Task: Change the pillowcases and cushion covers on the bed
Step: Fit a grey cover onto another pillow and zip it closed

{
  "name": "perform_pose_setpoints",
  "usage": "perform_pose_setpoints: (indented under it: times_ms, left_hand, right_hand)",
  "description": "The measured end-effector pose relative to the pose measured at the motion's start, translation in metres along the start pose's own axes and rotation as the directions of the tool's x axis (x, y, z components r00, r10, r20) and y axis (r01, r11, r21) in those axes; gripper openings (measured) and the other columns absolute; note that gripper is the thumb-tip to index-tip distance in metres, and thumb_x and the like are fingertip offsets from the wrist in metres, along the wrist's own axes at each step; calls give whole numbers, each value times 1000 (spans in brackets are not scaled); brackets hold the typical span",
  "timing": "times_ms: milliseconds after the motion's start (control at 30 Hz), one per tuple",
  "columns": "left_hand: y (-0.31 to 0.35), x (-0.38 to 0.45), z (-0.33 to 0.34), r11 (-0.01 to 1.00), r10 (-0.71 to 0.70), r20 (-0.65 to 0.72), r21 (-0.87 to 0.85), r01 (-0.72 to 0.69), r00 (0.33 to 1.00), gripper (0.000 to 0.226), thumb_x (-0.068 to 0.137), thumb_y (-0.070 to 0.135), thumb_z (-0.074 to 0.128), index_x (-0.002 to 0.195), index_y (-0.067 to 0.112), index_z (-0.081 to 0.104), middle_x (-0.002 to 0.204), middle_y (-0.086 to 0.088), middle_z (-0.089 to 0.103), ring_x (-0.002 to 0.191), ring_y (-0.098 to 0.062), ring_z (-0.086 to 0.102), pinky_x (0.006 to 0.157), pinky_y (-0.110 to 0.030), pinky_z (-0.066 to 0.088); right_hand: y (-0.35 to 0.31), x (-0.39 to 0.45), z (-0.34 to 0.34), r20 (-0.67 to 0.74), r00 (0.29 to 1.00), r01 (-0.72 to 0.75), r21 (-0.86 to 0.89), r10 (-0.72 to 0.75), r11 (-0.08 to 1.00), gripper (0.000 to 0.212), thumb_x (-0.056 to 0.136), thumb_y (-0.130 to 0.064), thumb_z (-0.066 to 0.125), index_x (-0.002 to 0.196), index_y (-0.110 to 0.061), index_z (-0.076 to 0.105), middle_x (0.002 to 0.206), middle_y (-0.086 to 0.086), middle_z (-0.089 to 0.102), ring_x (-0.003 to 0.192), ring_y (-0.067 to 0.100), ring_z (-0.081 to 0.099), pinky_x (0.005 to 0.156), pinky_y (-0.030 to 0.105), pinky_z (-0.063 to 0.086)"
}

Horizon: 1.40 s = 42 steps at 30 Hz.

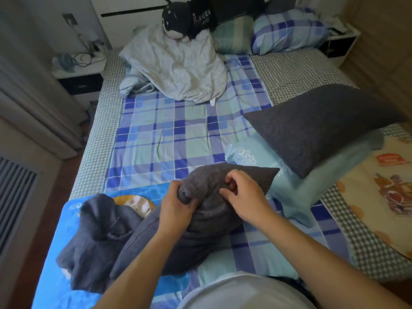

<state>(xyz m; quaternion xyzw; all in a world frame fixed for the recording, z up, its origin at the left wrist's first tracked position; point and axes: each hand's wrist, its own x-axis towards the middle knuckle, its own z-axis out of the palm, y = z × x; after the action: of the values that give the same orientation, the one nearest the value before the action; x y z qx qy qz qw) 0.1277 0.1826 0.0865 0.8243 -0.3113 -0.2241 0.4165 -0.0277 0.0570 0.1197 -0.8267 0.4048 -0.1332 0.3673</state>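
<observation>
So both hands are on a dark grey pillow (223, 197) at the near edge of the bed (301, 72), right in front of the person. The left hand (177, 208) has its fingers curled tight round a bunched-up corner of the grey cover. The right hand (243, 197) sits on top of the pillow, fingers bent and pinching the fabric just right of that corner.

Trailing off to the near left is a loose heap of the same dark grey cloth (95, 241), lying on a bright blue mat (55, 275). Can't tell if it's a spare cover or part of this one.

A second dark grey pillow (318, 128) rests to the right, stacked on a light blue pillow (289, 175). Far end of the bed has a crumpled white pillow (178, 65), a blue plaid pillow (287, 32) and a black plush toy (176, 21). Blue plaid sheet (169, 134) covers the middle.
</observation>
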Motion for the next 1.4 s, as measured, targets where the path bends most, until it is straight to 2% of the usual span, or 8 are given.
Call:
perform_pose_setpoints:
  times_ms: [167, 367, 567, 667, 800, 1000, 1200, 1400]
  left_hand:
    - [28, -14, 3, 977, 83, 37, 192, -88, 996, 28, 88, 35, 70, 96, 30, 44, 84, -1, 67, 83, -32, 64, 63, -35, 40]
    - [38, -48, 23, 941, 304, -66, 174, -289, 950, 62, 90, 38, 69, 140, 37, 33, 123, -2, 59, 104, -26, 63, 83, -42, 52]
    - [20, -53, 38, 838, 403, 46, 382, -389, 914, 74, 93, 59, 41, 158, 36, 11, 107, -7, 51, 67, -30, 59, 52, -37, 50]
    - [5, -57, 33, 907, 314, -18, 302, -295, 949, 58, 98, 52, 33, 151, 29, 30, 115, -3, 48, 89, -27, 57, 72, -36, 49]
    - [-19, -60, 28, 945, 273, -91, 209, -250, 958, 16, 98, 35, 41, 101, 23, 50, 94, 2, 53, 87, -21, 53, 78, -36, 44]
    - [-70, -37, -3, 794, 423, -79, 513, -327, 903, 33, 100, 27, 41, 74, 10, 50, 72, -11, 50, 68, -35, 48, 66, -44, 35]
    - [-58, -25, 4, 882, 349, 24, 328, -337, 937, 27, 99, 36, 45, 104, 18, 63, 95, -1, 61, 90, -20, 52, 85, -35, 41]
    - [-100, -16, 14, 778, 272, 179, 538, -325, 946, 31, 93, 40, 47, 106, 18, 64, 98, -4, 61, 91, -30, 57, 82, -44, 47]
  right_hand:
    - [1, -25, 9, -117, 990, -67, 130, 82, 989, 22, 93, -36, 66, 81, -23, 52, 90, -7, 49, 75, 7, 53, 72, 27, 48]
    - [7, -26, -12, -103, 992, -14, 492, 74, 871, 27, 93, -23, 69, 106, -45, 59, 118, -6, 56, 101, -4, 59, 94, 22, 49]
    - [29, 20, -51, 182, 932, 346, -179, -315, 921, 54, 93, -36, 59, 146, -36, 46, 158, -10, 32, 147, 19, 19, 121, 35, 17]
    - [26, 36, -50, 303, 921, 308, -188, -243, 933, 33, 92, -48, 51, 107, -23, 64, 116, -6, 65, 121, 20, 53, 105, 39, 41]
    - [24, 31, -34, 169, 976, 155, -110, -135, 982, 27, 95, -35, 63, 75, -25, 47, 76, -10, 54, 73, 8, 52, 68, 34, 39]
    - [23, 21, -21, -10, 1000, -13, 87, 14, 996, 25, 99, -31, 58, 77, -19, 53, 75, -5, 58, 75, 15, 56, 68, 29, 39]
    - [39, 5, -26, -153, 976, -118, 221, 155, 968, 25, 104, -26, 51, 80, -17, 54, 78, -5, 60, 75, 6, 54, 66, 14, 39]
    - [111, -35, -34, -382, 803, -320, 372, 458, 872, 22, 105, -21, 47, 89, -12, 58, 80, 0, 58, 83, 26, 57, 69, 30, 35]
